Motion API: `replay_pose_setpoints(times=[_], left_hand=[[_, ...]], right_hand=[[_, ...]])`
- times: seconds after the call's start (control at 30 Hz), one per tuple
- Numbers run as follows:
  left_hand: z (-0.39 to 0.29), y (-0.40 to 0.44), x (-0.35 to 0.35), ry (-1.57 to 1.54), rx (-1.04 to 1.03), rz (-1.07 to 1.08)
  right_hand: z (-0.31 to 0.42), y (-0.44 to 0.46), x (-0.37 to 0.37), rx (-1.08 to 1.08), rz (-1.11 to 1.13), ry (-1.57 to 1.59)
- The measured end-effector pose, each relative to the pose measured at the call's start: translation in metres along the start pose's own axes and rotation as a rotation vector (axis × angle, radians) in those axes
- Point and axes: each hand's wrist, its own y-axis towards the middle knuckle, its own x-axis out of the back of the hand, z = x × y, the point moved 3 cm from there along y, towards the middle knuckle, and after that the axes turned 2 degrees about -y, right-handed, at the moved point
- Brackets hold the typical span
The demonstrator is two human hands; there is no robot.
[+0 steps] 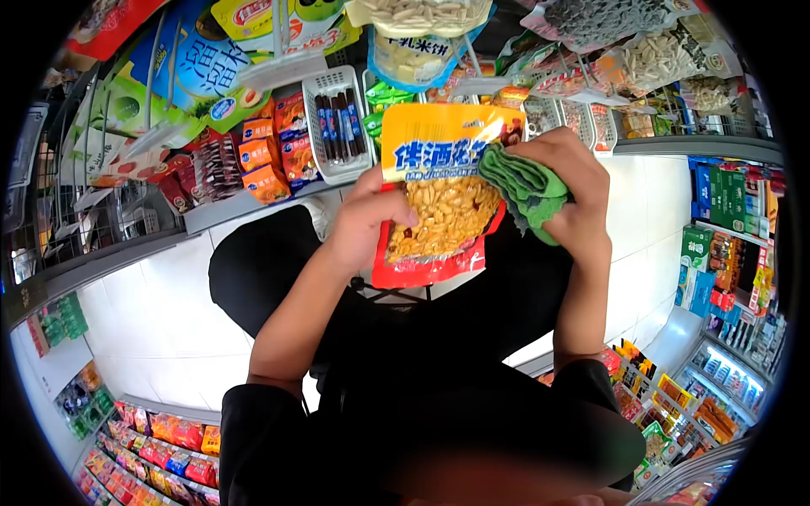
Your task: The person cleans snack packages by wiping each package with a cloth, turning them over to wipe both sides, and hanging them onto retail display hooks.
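Observation:
A yellow and red bag of peanuts [443, 221] with a clear window is held up in front of me over my lap. My left hand [364, 219] grips its left edge, thumb across the front. In my right hand [578, 181] is a folded green cloth [525, 190], which lies against the bag's upper right side. The fingers of that hand are wrapped round the cloth; some fingertips are hidden behind it.
A shelf ahead carries a white basket [348, 173] of dark sticks and orange snack packets [263, 156]. Large bags, including a blue and green one [198, 63], hang above. Shelves of red packets [173, 434] stand behind left, and a lit cooler [721, 375] stands at right.

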Motion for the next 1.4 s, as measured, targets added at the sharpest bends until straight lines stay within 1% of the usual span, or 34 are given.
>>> replay_pose_setpoints(times=[0.03,0.1,0.13,0.23,0.27,0.37,0.4,0.5,0.53,0.63,0.67,0.77,0.8,0.83,0.9,0.97,1.0,1.1,1.13,1.23,1.27,1.37,1.4], left_hand=[[0.0,0.002,-0.001,-0.003,0.005,-0.01],[0.001,-0.001,-0.004,-0.011,0.031,-0.049],[0.001,-0.001,-0.001,0.018,0.06,-0.026],[0.0,-0.005,-0.003,0.012,0.095,0.055],[-0.002,-0.006,-0.003,0.079,0.104,0.07],[-0.003,-0.007,-0.009,0.171,0.084,0.068],[-0.001,-0.006,-0.008,0.142,0.1,0.073],[-0.001,-0.002,-0.011,0.112,0.146,0.095],[0.0,-0.002,-0.009,0.15,0.171,0.108],[0.002,-0.002,-0.009,0.192,0.164,0.076],[0.001,-0.001,-0.009,0.15,0.16,0.087],[0.003,0.002,-0.005,0.112,0.152,0.045],[0.005,0.003,-0.006,0.098,0.13,0.03],[0.006,0.003,-0.007,0.066,0.133,0.025],[0.008,0.004,-0.009,0.005,0.139,0.011],[0.008,0.003,-0.005,-0.008,0.146,-0.028],[0.008,0.003,-0.004,0.0,0.145,-0.038],[0.009,0.006,-0.005,-0.016,0.138,-0.032],[0.009,0.007,-0.005,-0.009,0.138,-0.033],[0.011,0.006,-0.006,-0.012,0.155,-0.026],[0.01,0.007,-0.007,-0.01,0.166,-0.016],[0.011,0.009,-0.01,-0.007,0.184,0.027],[0.012,0.009,-0.01,0.003,0.194,0.037]], right_hand=[[-0.001,-0.001,-0.002,-0.016,0.007,0.013],[-0.017,-0.004,0.004,-0.115,-0.159,-0.091],[-0.019,-0.003,0.008,-0.173,-0.177,-0.118],[-0.01,-0.002,0.001,-0.078,0.02,-0.01],[-0.009,-0.004,0.002,-0.117,0.04,-0.033],[-0.024,-0.007,0.019,-0.139,-0.159,-0.065],[-0.021,-0.005,0.022,-0.198,-0.195,-0.106],[-0.021,-0.006,0.021,-0.038,-0.176,-0.052],[-0.019,-0.006,0.02,0.004,-0.159,-0.069],[-0.015,-0.008,0.025,-0.022,-0.322,-0.215],[-0.014,-0.008,0.029,-0.07,-0.378,-0.24],[-0.014,-0.008,0.02,0.022,-0.328,-0.052],[-0.006,-0.001,0.015,0.153,-0.148,-0.011],[-0.005,-0.001,0.006,0.123,0.018,0.07],[-0.002,-0.002,-0.002,0.046,0.047,-0.005],[-0.009,0.0,0.002,-0.062,-0.004,-0.1],[-0.012,-0.002,0.002,-0.074,-0.005,-0.114],[-0.002,-0.003,-0.008,0.078,0.12,0.024],[0.003,-0.003,-0.012,0.049,0.135,0.035],[-0.001,0.0,-0.006,0.015,0.03,-0.089],[-0.005,-0.001,-0.006,-0.017,0.001,-0.083],[0.007,0.003,-0.013,0.021,0.032,0.017],[0.009,0.002,-0.015,-0.009,0.016,-0.009]])
